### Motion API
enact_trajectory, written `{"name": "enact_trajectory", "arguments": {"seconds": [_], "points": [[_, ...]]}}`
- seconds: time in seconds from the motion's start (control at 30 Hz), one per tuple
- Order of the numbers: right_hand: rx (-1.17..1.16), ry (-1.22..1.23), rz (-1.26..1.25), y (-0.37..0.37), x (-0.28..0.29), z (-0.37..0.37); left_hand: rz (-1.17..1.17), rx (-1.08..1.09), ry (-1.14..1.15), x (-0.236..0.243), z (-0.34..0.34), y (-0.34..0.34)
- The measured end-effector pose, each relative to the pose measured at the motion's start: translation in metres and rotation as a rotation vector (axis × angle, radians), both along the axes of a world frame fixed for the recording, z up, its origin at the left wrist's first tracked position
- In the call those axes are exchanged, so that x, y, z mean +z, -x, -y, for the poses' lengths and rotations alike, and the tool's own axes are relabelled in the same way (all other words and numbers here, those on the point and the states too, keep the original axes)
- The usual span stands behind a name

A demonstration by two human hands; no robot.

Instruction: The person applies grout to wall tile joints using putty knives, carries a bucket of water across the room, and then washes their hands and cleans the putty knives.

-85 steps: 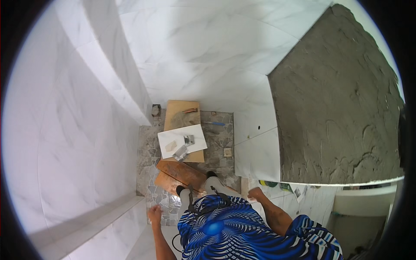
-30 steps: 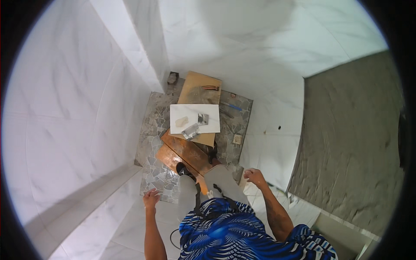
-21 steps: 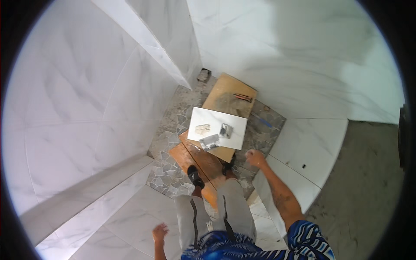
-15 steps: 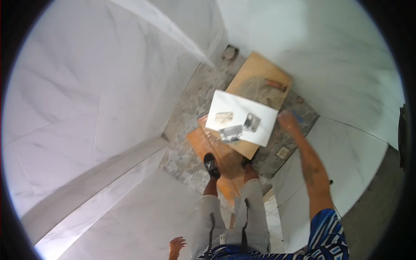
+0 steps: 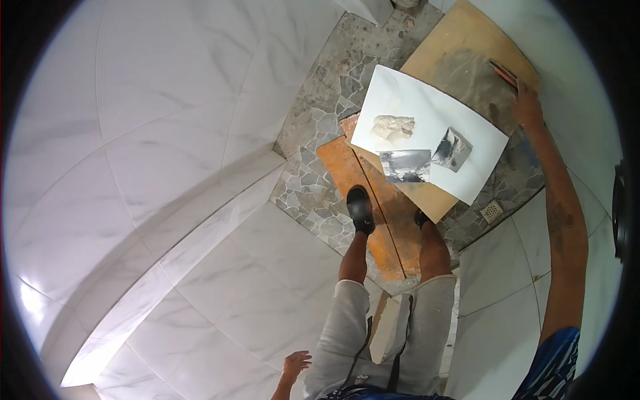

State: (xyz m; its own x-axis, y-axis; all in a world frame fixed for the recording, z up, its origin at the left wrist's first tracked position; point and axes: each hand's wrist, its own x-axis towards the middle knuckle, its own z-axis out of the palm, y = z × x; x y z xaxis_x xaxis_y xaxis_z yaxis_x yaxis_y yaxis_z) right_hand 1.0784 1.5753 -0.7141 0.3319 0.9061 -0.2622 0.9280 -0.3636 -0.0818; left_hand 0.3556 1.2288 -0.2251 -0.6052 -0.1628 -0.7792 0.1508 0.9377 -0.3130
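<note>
My right hand [image 5: 529, 110] is stretched far forward, fingers closed around the near end of a slim red-and-dark tool [image 5: 503, 73]. The tool lies at the right side of a tan board [image 5: 460, 37]; its exact kind does not show, and my fingers hide part of it. My left hand [image 5: 297, 363] hangs beside my left thigh, empty, with fingers apart. Overlapping the tan board is a white panel [image 5: 393, 87]. On the panel lie a lump of off-white paste [image 5: 393, 127], a smeared flat metal blade [image 5: 405, 165] and a second smeared blade [image 5: 453, 149].
Beneath my feet are orange-brown planks [image 5: 347, 167] on a floor of irregular grey stone pieces [image 5: 313, 177]. A small square drain grate [image 5: 492, 212] is at the right. Marble-patterned walls [image 5: 187, 87] surround the space, and a low marbled ledge [image 5: 193, 220] runs along the left.
My right hand has moved forward from beside the white panel to the red-and-dark tool and closed on it. The view has shifted, and the boards appear larger and higher. My left hand stays low and empty.
</note>
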Motion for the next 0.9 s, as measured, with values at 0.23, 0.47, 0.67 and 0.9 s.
{"name": "enact_trajectory", "arguments": {"seconds": [0.23, 0.47, 0.67, 0.9], "points": [[-0.052, 0.135, 0.100, -0.004, -0.009, 0.025, 0.053, 0.000, 0.048, -0.044, 0.001, -0.001], [-0.162, -0.179, -0.368, 0.095, -0.004, 0.065, -0.064, -0.351, -0.211, -0.085, -0.027, 0.023], [-0.390, 0.078, -0.646, 0.191, 0.031, 0.128, 0.152, -0.589, -0.562, -0.250, -0.173, -0.054], [-0.033, 0.094, -0.377, 0.266, -0.022, 0.126, 0.588, -0.579, -0.728, -0.471, -0.238, -0.113]]}}
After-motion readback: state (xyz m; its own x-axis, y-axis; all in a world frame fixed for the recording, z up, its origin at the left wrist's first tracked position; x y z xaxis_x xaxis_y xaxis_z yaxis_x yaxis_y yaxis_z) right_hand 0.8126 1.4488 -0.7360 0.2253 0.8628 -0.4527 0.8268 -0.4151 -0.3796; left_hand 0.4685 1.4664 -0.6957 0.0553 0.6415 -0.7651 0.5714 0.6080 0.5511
